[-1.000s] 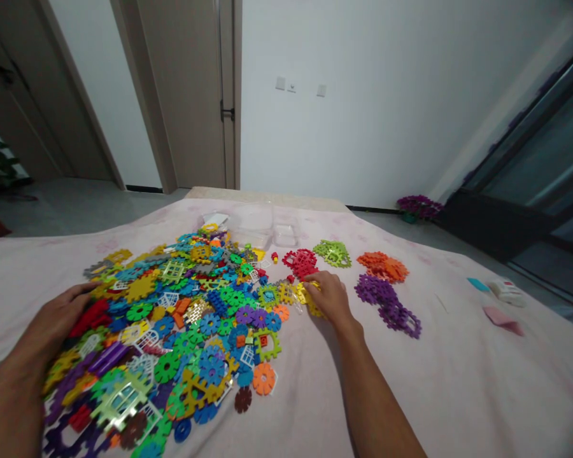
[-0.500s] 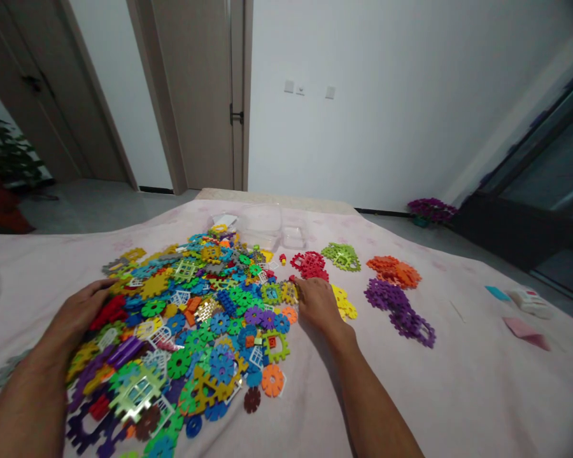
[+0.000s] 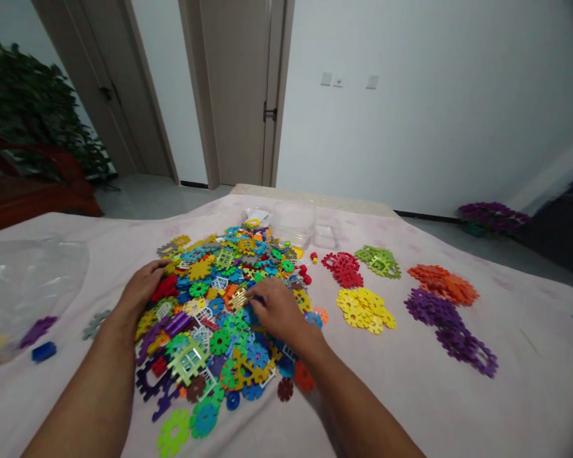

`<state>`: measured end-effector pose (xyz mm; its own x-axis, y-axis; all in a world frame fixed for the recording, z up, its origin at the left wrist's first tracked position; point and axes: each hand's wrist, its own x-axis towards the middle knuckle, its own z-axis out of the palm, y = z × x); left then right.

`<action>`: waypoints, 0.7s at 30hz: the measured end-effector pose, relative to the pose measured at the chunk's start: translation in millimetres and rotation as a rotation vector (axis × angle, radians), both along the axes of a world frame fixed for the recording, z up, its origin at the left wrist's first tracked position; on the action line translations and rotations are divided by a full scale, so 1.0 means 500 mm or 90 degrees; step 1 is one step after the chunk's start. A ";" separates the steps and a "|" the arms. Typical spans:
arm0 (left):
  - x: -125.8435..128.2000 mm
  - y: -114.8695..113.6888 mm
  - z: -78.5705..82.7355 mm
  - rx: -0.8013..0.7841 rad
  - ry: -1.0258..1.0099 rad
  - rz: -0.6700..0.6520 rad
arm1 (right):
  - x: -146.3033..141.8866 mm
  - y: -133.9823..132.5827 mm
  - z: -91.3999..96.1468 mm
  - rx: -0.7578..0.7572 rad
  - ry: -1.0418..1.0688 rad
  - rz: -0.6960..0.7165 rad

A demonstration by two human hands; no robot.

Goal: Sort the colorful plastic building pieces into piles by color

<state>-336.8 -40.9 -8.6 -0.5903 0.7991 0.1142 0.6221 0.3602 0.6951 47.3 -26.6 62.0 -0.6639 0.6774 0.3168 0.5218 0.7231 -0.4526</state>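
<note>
A large mixed heap of plastic building pieces (image 3: 200, 270) covers the cloth in front of me. At its left edge my left hand (image 3: 141, 292) is curled around a cluster of red bricks (image 3: 165, 287); some of its fingers are hidden. Over the middle of the heap, my right hand (image 3: 279, 312) reaches with thumb and forefinger closed at the edge of a shiny gold brick-patterned piece (image 3: 237, 299). Green gear-shaped discs (image 3: 219, 341) and a light-green window piece (image 3: 188, 360) lie in front. Small red pieces (image 3: 305, 275) sit just beyond my right hand.
Sorted piles of red (image 3: 342, 268), light-green (image 3: 378, 261), yellow (image 3: 364, 310), orange (image 3: 443, 284) and purple pieces (image 3: 451, 327) lie on the right. Clear plastic boxes (image 3: 293, 219) stand behind the heap. A transparent bag (image 3: 33, 267) lies at the left.
My right hand has moved left from the heap's right edge to its middle, at the gold piece. My left hand stays by the red bricks. The view has turned left, showing the bag.
</note>
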 end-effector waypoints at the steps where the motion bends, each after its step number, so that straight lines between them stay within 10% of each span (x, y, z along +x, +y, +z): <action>1: 0.000 0.000 -0.001 0.005 -0.017 -0.001 | -0.037 -0.005 -0.002 -0.009 -0.013 0.032; 8: 0.004 0.002 -0.006 0.020 -0.075 -0.001 | -0.199 0.003 -0.024 0.008 -0.161 0.112; 21: 0.004 0.003 -0.008 0.031 -0.084 0.005 | -0.211 0.002 -0.018 -0.055 -0.149 0.091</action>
<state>-334.8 -39.4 -12.6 -0.6085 0.7900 0.0747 0.5222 0.3277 0.7874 -58.3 -25.4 52.8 -0.8025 0.5900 0.0891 0.5153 0.7605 -0.3950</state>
